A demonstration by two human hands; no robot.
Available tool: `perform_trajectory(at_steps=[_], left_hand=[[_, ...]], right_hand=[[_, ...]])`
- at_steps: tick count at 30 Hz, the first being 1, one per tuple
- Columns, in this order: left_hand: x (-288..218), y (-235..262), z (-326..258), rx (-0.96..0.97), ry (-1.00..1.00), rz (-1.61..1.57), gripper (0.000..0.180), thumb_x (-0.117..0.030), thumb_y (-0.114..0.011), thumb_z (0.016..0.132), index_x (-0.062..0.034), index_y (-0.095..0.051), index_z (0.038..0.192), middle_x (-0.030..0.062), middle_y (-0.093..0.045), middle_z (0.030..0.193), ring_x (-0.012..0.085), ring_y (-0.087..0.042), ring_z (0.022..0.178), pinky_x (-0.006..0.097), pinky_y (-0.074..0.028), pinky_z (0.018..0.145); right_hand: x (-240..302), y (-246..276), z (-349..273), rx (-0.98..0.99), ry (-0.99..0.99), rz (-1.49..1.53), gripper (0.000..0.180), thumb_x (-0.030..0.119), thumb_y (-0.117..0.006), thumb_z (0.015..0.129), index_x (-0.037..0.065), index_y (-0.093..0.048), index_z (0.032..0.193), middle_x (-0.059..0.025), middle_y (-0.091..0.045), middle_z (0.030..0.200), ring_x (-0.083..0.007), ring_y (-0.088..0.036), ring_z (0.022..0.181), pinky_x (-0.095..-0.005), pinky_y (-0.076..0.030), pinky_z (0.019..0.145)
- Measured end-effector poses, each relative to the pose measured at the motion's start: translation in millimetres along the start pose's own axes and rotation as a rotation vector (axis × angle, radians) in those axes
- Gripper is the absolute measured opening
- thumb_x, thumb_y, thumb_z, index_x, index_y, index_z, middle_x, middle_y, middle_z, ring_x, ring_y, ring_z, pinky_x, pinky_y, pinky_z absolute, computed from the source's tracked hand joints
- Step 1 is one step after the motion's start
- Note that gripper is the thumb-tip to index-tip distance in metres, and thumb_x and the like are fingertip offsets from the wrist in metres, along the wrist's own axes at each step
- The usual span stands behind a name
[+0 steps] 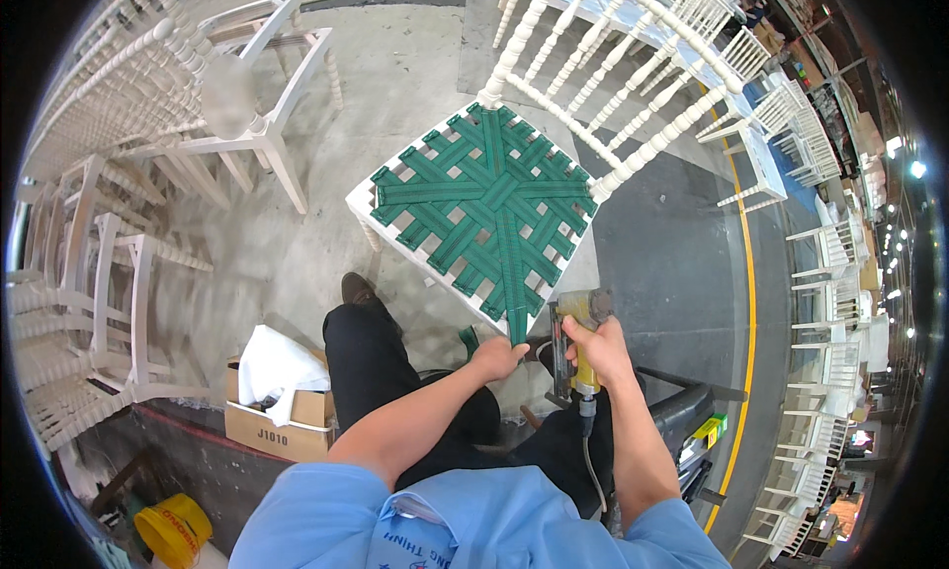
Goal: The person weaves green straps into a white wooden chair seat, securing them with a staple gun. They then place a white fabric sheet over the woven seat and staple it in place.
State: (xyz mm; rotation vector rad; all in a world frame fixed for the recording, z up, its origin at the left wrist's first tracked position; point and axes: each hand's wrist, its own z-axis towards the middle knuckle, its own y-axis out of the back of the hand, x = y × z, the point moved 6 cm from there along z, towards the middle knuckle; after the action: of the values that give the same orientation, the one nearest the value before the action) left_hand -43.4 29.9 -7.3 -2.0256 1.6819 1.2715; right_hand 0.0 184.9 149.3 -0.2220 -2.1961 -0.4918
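Observation:
A white wooden chair stands in front of me, its seat frame woven with green webbing straps. My left hand pinches the loose end of one green strap at the seat's near corner. My right hand grips a yellow pneumatic staple gun, its nose against the same corner of the seat, with a hose running down from its handle. My dark trouser legs and a shoe show below the chair.
Stacks of white chairs stand at the left and along the right. A cardboard box with white cloth sits by my left leg. A yellow bucket is at the lower left. A yellow floor line runs on the right.

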Motion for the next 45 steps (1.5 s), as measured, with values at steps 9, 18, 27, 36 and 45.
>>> perform_trajectory(at_steps=[9,18,27,36,45], left_hand=[[-20.0,113.9,17.4,0.075,-0.025,-0.817,0.037,-0.030,-0.057,0.111,0.0019,-0.071,0.124,0.0080,-0.080,0.105,0.0150,-0.070,0.079,0.031,-0.055,0.062],[-15.2,112.0,58.4,0.009,-0.076,-0.771,0.034,-0.030,-0.056,0.111,-0.0014,-0.073,0.117,0.0036,-0.078,0.105,0.0113,-0.065,0.072,0.030,-0.050,0.055],[-15.4,112.1,57.1,-0.025,-0.067,-0.770,0.034,-0.030,-0.055,0.111,-0.0021,-0.074,0.115,0.0045,-0.076,0.104,0.0124,-0.065,0.074,0.031,-0.050,0.055],[-10.6,109.2,61.3,0.004,-0.048,-0.779,0.033,-0.030,-0.055,0.111,-0.0030,-0.073,0.116,0.0036,-0.077,0.105,0.0124,-0.064,0.074,0.033,-0.051,0.056],[-15.1,116.5,58.1,0.025,-0.077,-0.822,0.033,-0.030,-0.056,0.111,-0.0012,-0.071,0.119,0.0051,-0.078,0.107,0.0129,-0.067,0.077,0.032,-0.052,0.056]], right_hand=[[-21.3,-4.1,8.4,0.045,-0.031,0.042,0.024,0.027,-0.076,0.100,0.004,-0.072,0.102,-0.0021,-0.071,0.086,-0.0123,-0.060,0.057,-0.0301,-0.048,0.051],[-24.0,-31.4,36.9,0.065,-0.058,-0.013,0.024,0.025,-0.076,0.100,0.002,-0.071,0.103,-0.0022,-0.069,0.084,-0.0126,-0.060,0.056,-0.0303,-0.048,0.050],[-30.2,-41.5,44.1,-0.020,-0.082,-0.152,0.032,0.028,-0.082,0.094,0.000,-0.071,0.104,-0.0047,-0.069,0.079,-0.0139,-0.063,0.054,-0.0318,-0.050,0.048],[-29.4,-52.6,42.3,0.028,-0.080,-0.184,0.032,0.029,-0.081,0.095,0.000,-0.072,0.106,-0.0052,-0.070,0.077,-0.0147,-0.063,0.055,-0.0314,-0.050,0.050],[-23.0,-62.0,36.0,0.083,-0.077,-0.223,0.029,0.029,-0.080,0.097,0.002,-0.073,0.105,-0.0049,-0.071,0.080,-0.0133,-0.064,0.057,-0.0311,-0.051,0.051]])
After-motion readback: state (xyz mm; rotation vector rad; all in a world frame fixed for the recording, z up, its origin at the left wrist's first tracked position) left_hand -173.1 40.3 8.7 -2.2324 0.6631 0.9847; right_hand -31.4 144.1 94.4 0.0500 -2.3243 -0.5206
